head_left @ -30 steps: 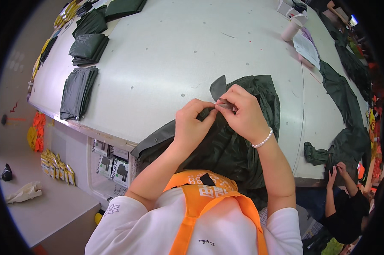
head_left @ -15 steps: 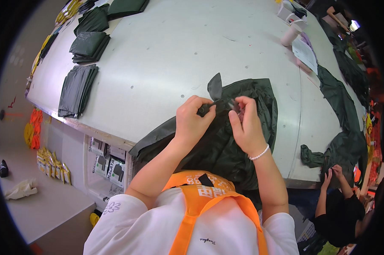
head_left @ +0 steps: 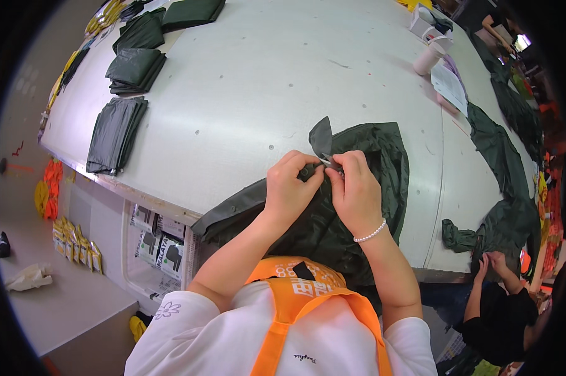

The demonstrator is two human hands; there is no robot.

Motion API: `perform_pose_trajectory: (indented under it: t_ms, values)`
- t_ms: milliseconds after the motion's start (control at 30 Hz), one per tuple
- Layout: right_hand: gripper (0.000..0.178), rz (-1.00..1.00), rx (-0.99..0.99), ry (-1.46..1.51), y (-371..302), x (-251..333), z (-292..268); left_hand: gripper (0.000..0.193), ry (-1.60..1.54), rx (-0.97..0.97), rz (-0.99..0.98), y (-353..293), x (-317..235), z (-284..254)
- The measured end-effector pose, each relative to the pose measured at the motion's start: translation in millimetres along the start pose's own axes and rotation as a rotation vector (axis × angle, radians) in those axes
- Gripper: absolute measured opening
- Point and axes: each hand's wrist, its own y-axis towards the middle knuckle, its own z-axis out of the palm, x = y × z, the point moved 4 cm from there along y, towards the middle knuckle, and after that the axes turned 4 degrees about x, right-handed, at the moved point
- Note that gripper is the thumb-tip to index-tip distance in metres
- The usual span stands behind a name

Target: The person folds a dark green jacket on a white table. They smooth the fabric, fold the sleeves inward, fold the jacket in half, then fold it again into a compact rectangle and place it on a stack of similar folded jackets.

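Note:
A dark green raincoat-like garment (head_left: 383, 163) lies spread on the near edge of the white table (head_left: 283, 81), partly hanging over it. My left hand (head_left: 290, 188) and my right hand (head_left: 356, 191) meet over the garment and pinch a small part of its fabric between fingertips. A flap of the garment (head_left: 321, 135) sticks up just beyond my fingers. A bead bracelet (head_left: 370, 234) circles my right wrist.
Folded dark green garments (head_left: 115, 133) lie in stacks (head_left: 135, 67) along the table's left side. A paper cup (head_left: 428, 57) and papers (head_left: 449, 84) are at the far right. Another person (head_left: 502, 313) handles a dark green garment (head_left: 496, 207) at the right edge.
My two hands have shifted slightly lower and leftward on the garment while keeping their pinch; the fabric flap now stands up beyond the fingers.

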Motion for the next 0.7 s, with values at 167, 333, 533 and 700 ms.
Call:
perform_pose_trajectory:
  t_ms: [167,333,533,700]
  values:
    - [0.016,0.038,0.023,-0.051,2,4,-2,0.012,0.032,0.004,-0.014,-1,-1,0]
    - [0.016,0.081,0.054,0.065,5,-2,-14,0.013,0.057,-0.026,0.059,1,0,-1]
    - [0.016,0.016,0.13,-0.018,11,5,-17,0.016,0.14,-0.041,0.184,-1,3,-2]
    - [0.013,-0.004,0.182,-0.149,16,11,-18,0.017,0.194,-0.045,0.245,-4,0,0]
